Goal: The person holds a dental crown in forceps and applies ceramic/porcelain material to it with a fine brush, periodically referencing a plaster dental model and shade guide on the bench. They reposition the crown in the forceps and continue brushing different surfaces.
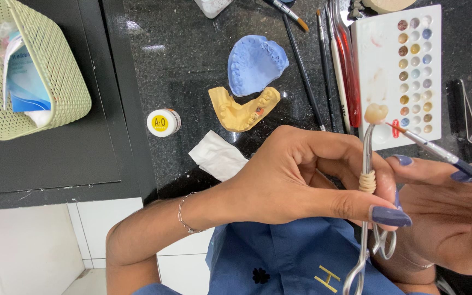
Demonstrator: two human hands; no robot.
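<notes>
My left hand [307, 177] grips a pair of steel clamp forceps [367, 186] upright; their tip pinches a small cream tooth crown [376, 113]. In my right hand [449, 213] sits a thin brush [438, 150], its fine tip almost touching the crown from the right. Both are raised in front of a white palette [381, 49] with several small wells of colour. Behind my left hand on the black counter lie a yellow dental cast [241, 109] and a blue dental cast [255, 63].
A small jar with a yellow lid label [163, 122] and a folded white tissue [218, 155] lie left of my hand. Several brushes and tools [329, 65] lie beside the palette. A green perforated basket [55, 76] with packets stands at far left. Tweezers [468, 117] rest at right.
</notes>
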